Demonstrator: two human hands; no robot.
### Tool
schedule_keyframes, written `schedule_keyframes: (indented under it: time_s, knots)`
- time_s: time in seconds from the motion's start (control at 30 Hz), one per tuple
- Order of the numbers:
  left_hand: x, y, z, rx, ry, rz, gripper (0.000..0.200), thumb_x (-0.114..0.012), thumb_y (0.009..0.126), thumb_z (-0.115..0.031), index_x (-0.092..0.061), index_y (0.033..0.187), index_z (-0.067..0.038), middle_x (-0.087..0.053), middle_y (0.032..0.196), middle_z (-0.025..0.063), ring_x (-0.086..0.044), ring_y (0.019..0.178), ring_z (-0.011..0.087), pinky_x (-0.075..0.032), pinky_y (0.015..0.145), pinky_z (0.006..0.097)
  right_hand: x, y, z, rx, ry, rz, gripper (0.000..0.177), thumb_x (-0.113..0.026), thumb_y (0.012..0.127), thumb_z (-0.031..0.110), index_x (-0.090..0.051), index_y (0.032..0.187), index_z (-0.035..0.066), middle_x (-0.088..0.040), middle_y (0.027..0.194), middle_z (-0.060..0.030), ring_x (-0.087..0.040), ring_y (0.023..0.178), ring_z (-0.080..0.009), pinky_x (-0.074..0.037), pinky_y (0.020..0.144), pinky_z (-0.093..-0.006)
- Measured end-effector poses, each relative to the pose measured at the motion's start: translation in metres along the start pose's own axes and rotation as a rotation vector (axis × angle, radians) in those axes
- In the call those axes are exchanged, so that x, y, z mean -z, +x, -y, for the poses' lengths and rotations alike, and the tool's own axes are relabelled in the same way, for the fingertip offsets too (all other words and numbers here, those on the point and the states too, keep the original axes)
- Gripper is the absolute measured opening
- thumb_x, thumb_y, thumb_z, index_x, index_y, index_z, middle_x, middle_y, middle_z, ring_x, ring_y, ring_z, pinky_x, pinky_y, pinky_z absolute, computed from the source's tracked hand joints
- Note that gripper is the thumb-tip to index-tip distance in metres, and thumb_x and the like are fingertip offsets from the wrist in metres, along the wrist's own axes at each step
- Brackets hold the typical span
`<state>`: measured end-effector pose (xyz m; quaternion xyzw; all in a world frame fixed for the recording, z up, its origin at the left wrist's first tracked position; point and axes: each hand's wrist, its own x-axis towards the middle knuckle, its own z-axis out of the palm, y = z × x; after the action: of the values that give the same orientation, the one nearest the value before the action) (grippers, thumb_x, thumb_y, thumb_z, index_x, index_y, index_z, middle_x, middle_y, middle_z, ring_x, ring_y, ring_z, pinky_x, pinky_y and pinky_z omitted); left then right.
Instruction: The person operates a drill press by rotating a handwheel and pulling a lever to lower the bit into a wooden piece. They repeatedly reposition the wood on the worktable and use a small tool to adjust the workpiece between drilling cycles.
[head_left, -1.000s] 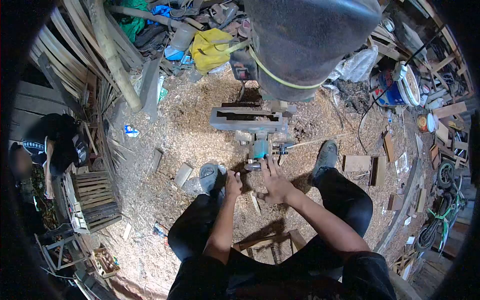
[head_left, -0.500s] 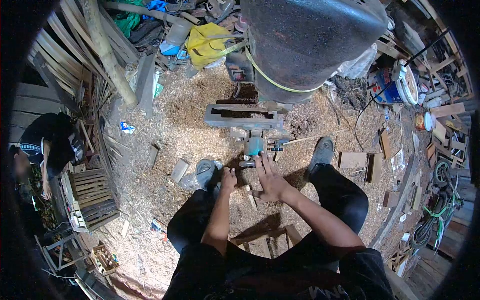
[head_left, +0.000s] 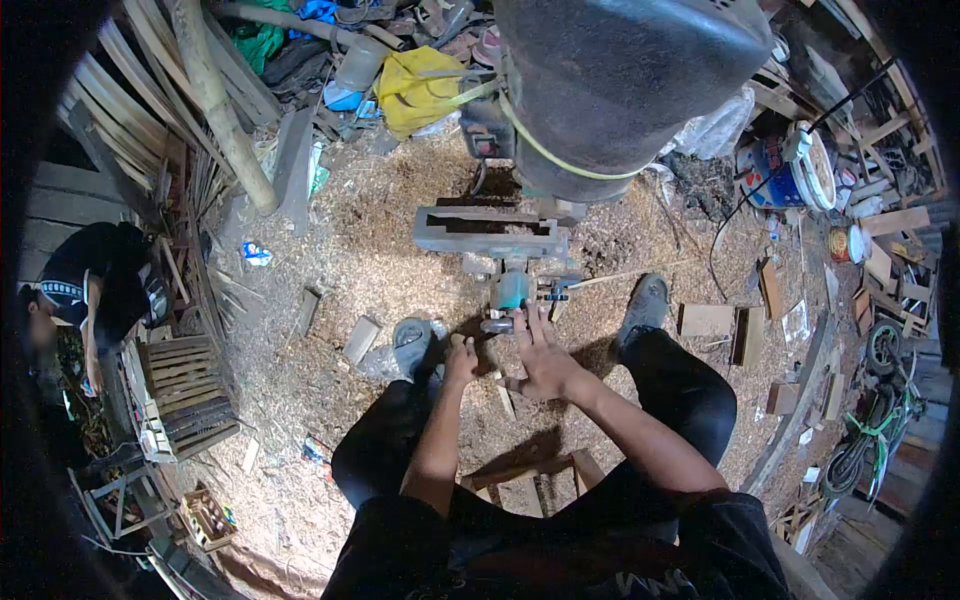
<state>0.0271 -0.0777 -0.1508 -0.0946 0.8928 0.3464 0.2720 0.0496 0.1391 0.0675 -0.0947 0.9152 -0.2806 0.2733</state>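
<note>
In front of my feet stands a machine with a long slotted frame (head_left: 435, 240) and a round teal part (head_left: 511, 290) on its near side. The outstretched fingers of my right hand (head_left: 545, 365) reach the near edge of that teal part, close to a rounded metal piece (head_left: 496, 326). My left hand (head_left: 461, 361) hangs just left of it with its fingers curled, and I cannot make out whether anything is in them. A thin wood strip (head_left: 504, 397) lies below, between the hands.
A large dark drum-like body (head_left: 620, 100) stands beyond the machine. A yellow bag (head_left: 415, 92) lies to its left. Wood blocks (head_left: 705, 320) lie right of my right foot. At the far left a person (head_left: 95, 290) bends beside a slatted crate (head_left: 185, 390).
The view has shifted very slightly. My hands keep nearly the same places, and the person at the left has leaned a little.
</note>
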Motion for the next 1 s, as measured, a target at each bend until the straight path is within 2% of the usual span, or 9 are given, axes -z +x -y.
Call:
schedule_keyframes:
  time_s: [0.17, 0.3, 0.43, 0.53, 0.63, 0.73, 0.83, 0.93, 1.0]
  knots:
    - [-0.007, 0.013, 0.007, 0.024, 0.066, -0.069, 0.049, -0.041, 0.099, -0.037, -0.044, 0.117, 0.008, -0.054, 0.119, 0.0355, -0.053, 0.112, 0.0473, -0.043, 0.095, 0.0488, -0.014, 0.001, -0.012, 0.046, 0.053, -0.037, 0.119, -0.064, 0.079, 0.059, 0.007, 0.146, -0.009, 0.006, 0.147, -0.0433, 0.000, 0.134, -0.0642, -0.014, 0.115, -0.0551]
    - [0.008, -0.004, -0.011, 0.068, 0.050, 0.059, 0.044, -0.042, 0.098, -0.038, -0.046, 0.114, 0.003, -0.056, 0.114, 0.0347, -0.055, 0.108, 0.0481, -0.045, 0.090, 0.0518, 0.004, -0.002, -0.001, -0.012, 0.064, 0.068, 0.120, -0.068, 0.079, 0.053, 0.010, 0.145, -0.009, 0.010, 0.148, -0.0413, 0.001, 0.136, -0.0615, -0.016, 0.115, -0.0542]
    - [0.012, -0.013, -0.015, -0.040, 0.028, -0.014, 0.041, -0.044, 0.098, -0.037, -0.044, 0.111, 0.002, -0.057, 0.109, 0.0339, -0.057, 0.100, 0.0502, -0.046, 0.085, 0.0535, 0.005, -0.001, 0.003, -0.037, 0.036, 0.052, 0.120, -0.070, 0.078, 0.050, 0.011, 0.146, -0.008, 0.010, 0.148, -0.0405, 0.000, 0.137, -0.0599, -0.017, 0.115, -0.0534]
    - [0.032, -0.030, -0.055, 0.188, -0.026, 0.079, 0.041, -0.044, 0.098, -0.037, -0.045, 0.112, 0.002, -0.058, 0.111, 0.0329, -0.056, 0.104, 0.0488, -0.047, 0.086, 0.0521, 0.002, -0.003, 0.001, -0.017, 0.049, 0.026, 0.120, -0.070, 0.078, 0.048, 0.011, 0.145, -0.008, 0.010, 0.148, -0.0407, 0.002, 0.137, -0.0597, -0.016, 0.116, -0.0532]
    - [0.005, 0.000, -0.002, -0.014, 0.116, 0.027, 0.042, -0.044, 0.098, -0.037, -0.046, 0.113, 0.003, -0.057, 0.114, 0.0321, -0.056, 0.107, 0.0476, -0.048, 0.087, 0.0509, -0.010, 0.000, -0.012, 0.034, 0.070, -0.042, 0.122, -0.070, 0.077, 0.049, 0.015, 0.147, -0.001, 0.013, 0.149, -0.0386, 0.002, 0.138, -0.0575, -0.025, 0.112, -0.0528]
    - [0.006, -0.001, 0.000, -0.038, 0.072, 0.004, 0.045, -0.044, 0.098, -0.037, -0.045, 0.116, 0.004, -0.057, 0.117, 0.0314, -0.056, 0.108, 0.0468, -0.048, 0.087, 0.0507, -0.008, 0.001, -0.009, 0.010, 0.028, -0.004, 0.121, -0.070, 0.076, 0.047, 0.015, 0.147, -0.001, 0.013, 0.149, -0.0385, 0.001, 0.138, -0.0580, -0.028, 0.111, -0.0534]
    - [0.013, -0.016, -0.029, 0.153, -0.145, 0.006, 0.047, -0.045, 0.098, -0.038, -0.048, 0.116, 0.006, -0.056, 0.118, 0.0317, -0.055, 0.109, 0.0466, -0.045, 0.091, 0.0504, -0.011, 0.000, -0.007, 0.024, -0.011, -0.073, 0.120, -0.069, 0.077, 0.047, 0.014, 0.147, -0.001, 0.013, 0.149, -0.0387, 0.000, 0.138, -0.0582, -0.028, 0.111, -0.0541]
    - [0.002, 0.005, -0.009, 0.108, 0.106, 0.025, 0.047, -0.046, 0.097, -0.037, -0.049, 0.118, 0.005, -0.055, 0.118, 0.0315, -0.054, 0.108, 0.0468, -0.044, 0.092, 0.0502, 0.002, -0.002, -0.005, 0.004, 0.079, 0.043, 0.117, -0.069, 0.077, 0.045, 0.009, 0.145, -0.011, 0.004, 0.146, -0.0443, 0.005, 0.137, -0.0603, -0.009, 0.116, -0.0541]
    - [0.001, 0.003, -0.003, -0.037, 0.116, -0.008, 0.045, -0.047, 0.096, -0.036, -0.051, 0.114, 0.005, -0.057, 0.114, 0.0317, -0.055, 0.106, 0.0473, -0.044, 0.091, 0.0504, 0.003, -0.004, -0.004, 0.028, 0.057, -0.001, 0.117, -0.069, 0.077, 0.044, 0.009, 0.145, -0.011, 0.002, 0.146, -0.0445, 0.004, 0.136, -0.0607, -0.010, 0.116, -0.0551]
